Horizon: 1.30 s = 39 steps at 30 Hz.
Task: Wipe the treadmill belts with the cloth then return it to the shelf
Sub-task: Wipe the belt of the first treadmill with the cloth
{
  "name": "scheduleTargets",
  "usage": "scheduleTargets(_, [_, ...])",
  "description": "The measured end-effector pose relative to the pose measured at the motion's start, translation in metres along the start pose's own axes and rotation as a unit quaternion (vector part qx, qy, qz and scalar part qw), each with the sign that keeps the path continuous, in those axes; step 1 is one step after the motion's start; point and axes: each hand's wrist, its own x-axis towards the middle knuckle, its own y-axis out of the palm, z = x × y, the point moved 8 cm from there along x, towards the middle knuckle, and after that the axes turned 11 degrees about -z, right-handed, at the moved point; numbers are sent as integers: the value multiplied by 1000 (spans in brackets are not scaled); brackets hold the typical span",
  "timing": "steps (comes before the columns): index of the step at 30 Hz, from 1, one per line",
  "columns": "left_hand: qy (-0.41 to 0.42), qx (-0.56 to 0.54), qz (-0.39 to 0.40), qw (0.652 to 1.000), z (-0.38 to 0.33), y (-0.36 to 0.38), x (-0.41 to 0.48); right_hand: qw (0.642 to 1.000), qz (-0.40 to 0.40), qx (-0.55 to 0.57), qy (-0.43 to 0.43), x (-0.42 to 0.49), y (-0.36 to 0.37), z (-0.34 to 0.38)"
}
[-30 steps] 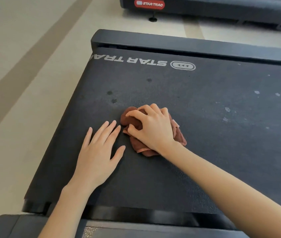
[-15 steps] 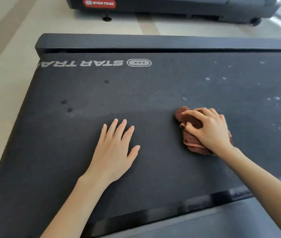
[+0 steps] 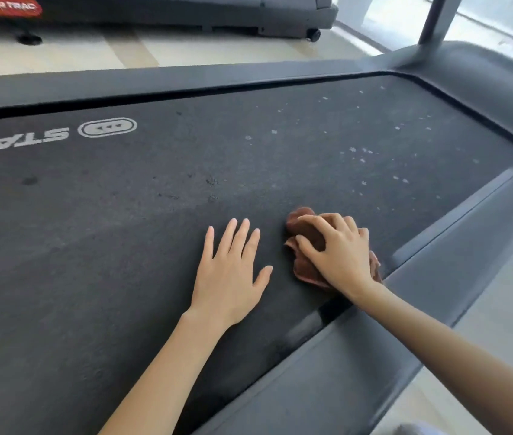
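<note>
A dark treadmill belt [image 3: 123,230] with a white STAR TRAC logo fills most of the view. My right hand [image 3: 337,252] grips a crumpled brown cloth [image 3: 304,265] and presses it on the belt near the right side rail. My left hand [image 3: 230,274] lies flat on the belt just left of the cloth, fingers straight and spread. Pale spots [image 3: 362,158] dot the belt beyond the cloth, and a few dark spots [image 3: 213,182] lie farther left.
The grey side rail [image 3: 437,277] runs along the near right of the belt and curves into the front housing with an upright post [image 3: 434,20]. A second treadmill [image 3: 186,11] with a red STAR TRAC label stands beyond on the pale floor.
My right hand has slid the cloth along the belt toward the front end, and my left hand has followed. The view has swung the same way, bringing the front housing into sight.
</note>
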Motion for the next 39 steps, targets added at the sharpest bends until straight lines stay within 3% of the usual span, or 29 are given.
scheduleTargets(5, [1, -17, -12, 1000, 1, -3, -1, 996, 15, 45, -80, 6, -3, -11])
scheduleTargets(7, [-2, -16, -15, 1000, 0, -4, 1, 996, 9, 42, -75, 19, -4, -34])
scheduleTargets(12, [3, -33, -29, 999, -5, -9, 3, 995, 3, -3, 100, 60, -4, -141])
scheduleTargets(14, [3, -33, -37, 999, -13, -11, 10, 989, -9, -16, 146, 65, -2, -152])
scheduleTargets(16, [1, -35, -36, 999, -25, -8, 22, 994, -15, -31, 105, 59, 3, -129])
scheduleTargets(19, [-2, -17, -22, 1000, -50, 6, 49, 999, -28, 15, -33, 38, 3, -87])
scheduleTargets(21, [4, -10, -14, 1000, -70, 17, 66, 994, -19, 61, -91, 37, 1, -88])
scheduleTargets(23, [10, -8, -7, 1000, -90, 27, 77, 993, -5, 74, -96, 54, 3, -117])
scheduleTargets(25, [19, -5, -3, 1000, -107, 37, 87, 997, -18, 47, -52, 84, 6, -172])
scheduleTargets(29, [-3, -1, -6, 1000, -124, 48, 107, 992, -18, -10, 121, 133, 7, -297])
scheduleTargets(32, [-32, -12, -18, 999, -129, 50, 109, 988, -21, -34, 151, 136, 12, -301])
scheduleTargets(34, [-36, -14, -18, 999, -130, 50, 108, 994, -24, -18, 101, 125, 14, -263])
scheduleTargets(39, [-34, 9, -14, 999, -132, 46, 109, 990, -14, 50, -134, 75, 13, -162])
